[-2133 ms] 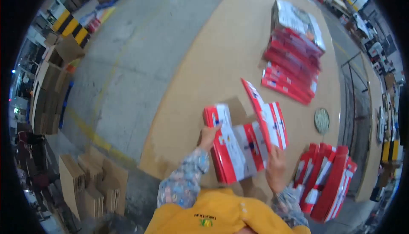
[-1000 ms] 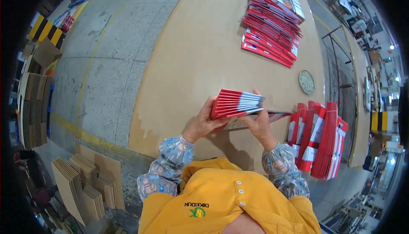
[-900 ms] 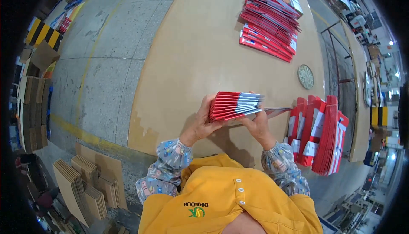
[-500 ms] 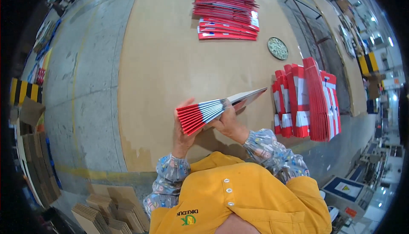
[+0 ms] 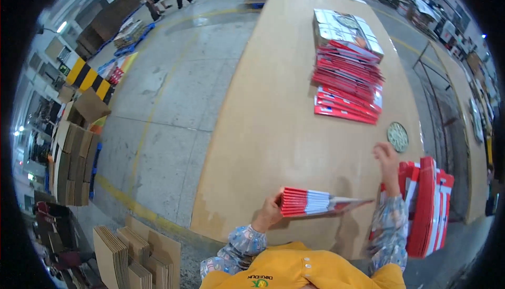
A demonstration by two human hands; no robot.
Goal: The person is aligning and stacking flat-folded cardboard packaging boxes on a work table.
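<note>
One left hand [image 5: 269,214] is gripping a red-and-white folded-card stack [image 5: 306,202] pointing lengthwise rightward, bodyward of the empty, half-open right hand [image 5: 388,161].

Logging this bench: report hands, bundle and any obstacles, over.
Left hand gripping layered red-and-white bundle. Right hand apart from it, seemingly empty, near round green item. Possible obstacle: red stack, right of bundle.

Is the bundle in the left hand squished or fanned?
Fanned: the bundle is thick at the left hand, where its red edges show separately, and narrows toward the other end.
</note>
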